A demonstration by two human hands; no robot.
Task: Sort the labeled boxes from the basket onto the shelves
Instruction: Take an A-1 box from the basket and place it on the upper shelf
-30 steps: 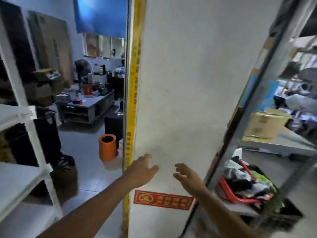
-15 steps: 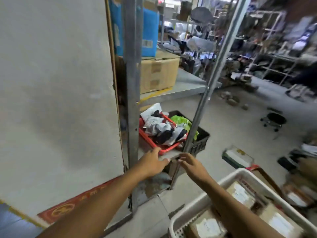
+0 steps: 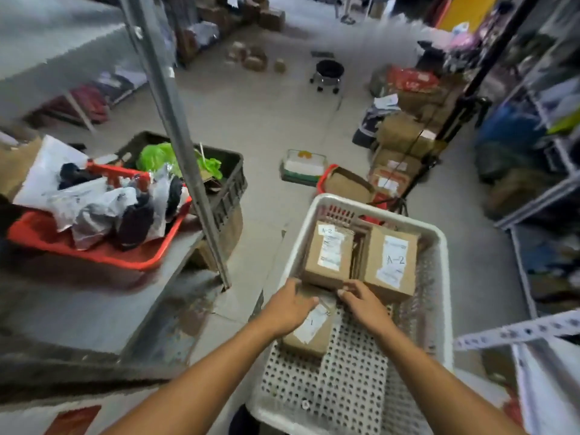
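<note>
1. I am at the picking step: both of my hands are down in the white basket [image 3: 439,277] at the lower centre of the frame, on the nearest box [image 3: 309,332], which lies against the basket's left wall.
2. My left hand [image 3: 287,307] lies over the box's top left edge, fingers curled onto it — its grip is closing on the box, though I judge it not yet lifted.
3. My right hand [image 3: 361,301] rests at the box's far right corner, fingertips bent and touching the cardboard; its grip is loose, not pinched tight.
4. Next I judge I must raise this box clear and read its label — it is half under my hand and I cannot read it — then find the matching shelf.
5. Count: three labelled boxes in the basket — the one under my hands, a second box [image 3: 329,254] just behind it, and a third box [image 3: 390,262] at centre right marked A-2. One basket holds them all.
6. The grey shelf [image 3: 94,309] at left carries a red tray [image 3: 94,251] of bagged goods.
</note>
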